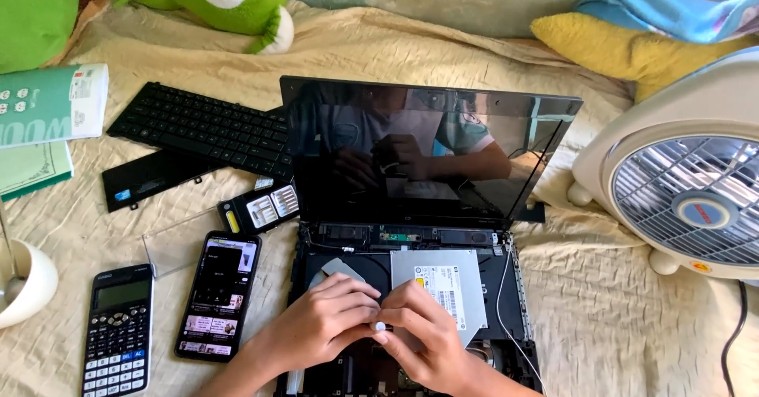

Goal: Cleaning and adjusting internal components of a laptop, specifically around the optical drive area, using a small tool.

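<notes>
Wrinkled beige cloth (648, 326) covers the bed on which all work is laid out. At its centre stands an opened black laptop with its keyboard deck removed (411, 286); the dark glossy screen (427, 148) is tilted up and back. A silver rectangular optical drive (447, 286) is seated in the exposed chassis.

Both hands are held together over the front of the chassis. The left hand (320, 326) and the right hand (423, 338) are pinched on a small white part (380, 327), fingertips touching. What the part is cannot be told.

Beside the chassis, a thin white wire (500, 294) runs loose along the right edge.

Hazards, as judged from this layout:

- The small part could be dropped into the open chassis or into the cloth folds, where it would be hard to find. A slip of the pinch would cause it.
- The loose wire could be snagged by the right wrist and strained.
- Soft bedding gives unsteady support; pressure on the chassis could rock the screen.
- The white electric fan (680, 183) stands just beside the laptop; if it were running, light parts could be blown about.
- The detached black keyboard (202, 128), the black bit case (261, 209) and the black smartphone (219, 294) lie close on the left and could be knocked by the left forearm.
</notes>
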